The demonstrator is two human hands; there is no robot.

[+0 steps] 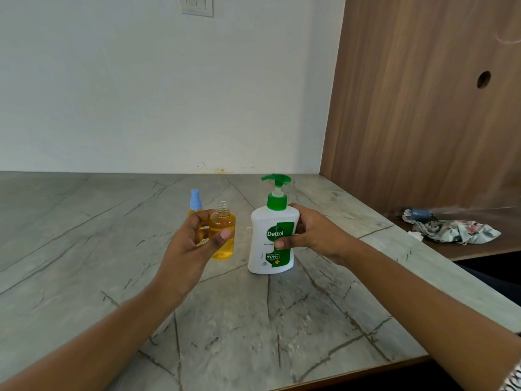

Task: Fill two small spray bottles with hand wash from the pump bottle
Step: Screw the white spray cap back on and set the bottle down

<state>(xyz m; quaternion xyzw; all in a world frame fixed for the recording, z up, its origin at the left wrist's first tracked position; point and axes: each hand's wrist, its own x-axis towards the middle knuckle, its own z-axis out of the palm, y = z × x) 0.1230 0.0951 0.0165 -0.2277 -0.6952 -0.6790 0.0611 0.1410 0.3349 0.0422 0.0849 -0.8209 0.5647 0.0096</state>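
White "Dettol 99.99%" pump bottle gripped by right hand; left hand pinches uncapped amber spray bottle.

Grey veined countertop carries pump bottle and capped spray bottle.

White-and-green pump bottle, amber spray bottle

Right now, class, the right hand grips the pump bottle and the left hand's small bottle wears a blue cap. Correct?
No. In the head view the small bottle in the left hand has a bare, uncapped neck; the blue cap sits on the other bottle behind it. The right hand does grip the pump bottle.
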